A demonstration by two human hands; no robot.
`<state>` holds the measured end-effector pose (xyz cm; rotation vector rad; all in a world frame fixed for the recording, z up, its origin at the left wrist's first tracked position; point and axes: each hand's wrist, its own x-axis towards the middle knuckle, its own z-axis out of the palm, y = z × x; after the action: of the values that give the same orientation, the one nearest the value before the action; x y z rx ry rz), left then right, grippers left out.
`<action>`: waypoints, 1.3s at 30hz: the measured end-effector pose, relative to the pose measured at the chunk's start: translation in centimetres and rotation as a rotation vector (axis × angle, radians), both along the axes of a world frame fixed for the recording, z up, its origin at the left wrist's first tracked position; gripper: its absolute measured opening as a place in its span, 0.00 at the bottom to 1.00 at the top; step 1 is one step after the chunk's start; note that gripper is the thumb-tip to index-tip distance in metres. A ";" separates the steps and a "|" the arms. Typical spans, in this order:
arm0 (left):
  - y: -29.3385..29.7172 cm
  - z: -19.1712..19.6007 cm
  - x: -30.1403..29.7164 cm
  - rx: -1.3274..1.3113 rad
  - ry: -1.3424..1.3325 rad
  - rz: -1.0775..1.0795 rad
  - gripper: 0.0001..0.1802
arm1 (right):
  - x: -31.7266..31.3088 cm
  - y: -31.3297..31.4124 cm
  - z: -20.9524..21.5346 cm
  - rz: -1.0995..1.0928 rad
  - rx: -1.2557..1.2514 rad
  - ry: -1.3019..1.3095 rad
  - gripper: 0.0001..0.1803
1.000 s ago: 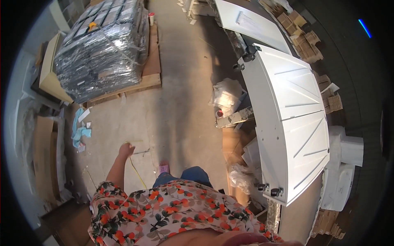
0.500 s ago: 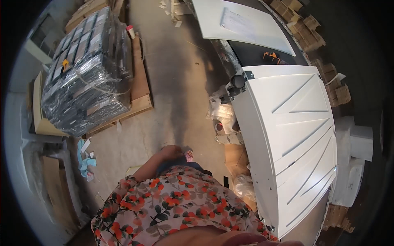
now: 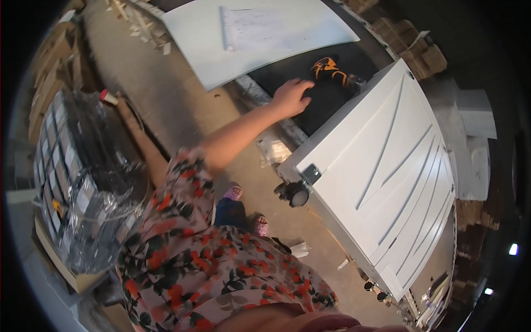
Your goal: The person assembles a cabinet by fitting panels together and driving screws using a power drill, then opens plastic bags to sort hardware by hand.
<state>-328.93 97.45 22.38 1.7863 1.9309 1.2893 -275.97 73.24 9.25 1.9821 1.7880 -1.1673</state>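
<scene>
My left hand (image 3: 292, 98) reaches out over the dark worktop (image 3: 271, 80). Its fingers are apart and hold nothing. Just beyond the fingertips lies an orange-and-black power tool (image 3: 327, 69), with a gap between it and the hand. The white panelled cabinet (image 3: 381, 171) lies on the bench nearer to me, its raised slanted strips facing up. Black caster wheels (image 3: 296, 193) and a dark metal bracket (image 3: 312, 173) sit at its left corner. My right hand is out of the picture.
A white board (image 3: 265, 33) with a paper sheet (image 3: 257, 27) on it covers the far bench. At left stands a film-wrapped pallet load (image 3: 88, 182). Cardboard pieces (image 3: 412, 47) and white foam blocks (image 3: 475, 113) are stacked beyond the bench's right side.
My left hand has risen from beside my body and stretched forward over the worktop toward the power tool. My view has turned to the right, and the cabinet now appears tilted differently.
</scene>
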 end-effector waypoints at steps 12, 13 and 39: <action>19.3 -3.6 -2.7 0.083 0.090 0.176 0.08 | -4.7 -3.9 5.0 -0.247 0.027 -0.033 0.05; 19.7 -3.6 -4.0 0.025 0.076 0.225 0.07 | -5.1 -3.8 5.3 -0.259 0.041 -0.026 0.05; 29.2 -4.1 -18.6 -0.014 0.403 -0.263 0.06 | -45.6 45.7 22.9 0.656 0.711 -0.462 0.30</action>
<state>-347.48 126.61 18.29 2.3411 1.7899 0.8786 -321.59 118.98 32.17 1.5032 2.4590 0.1410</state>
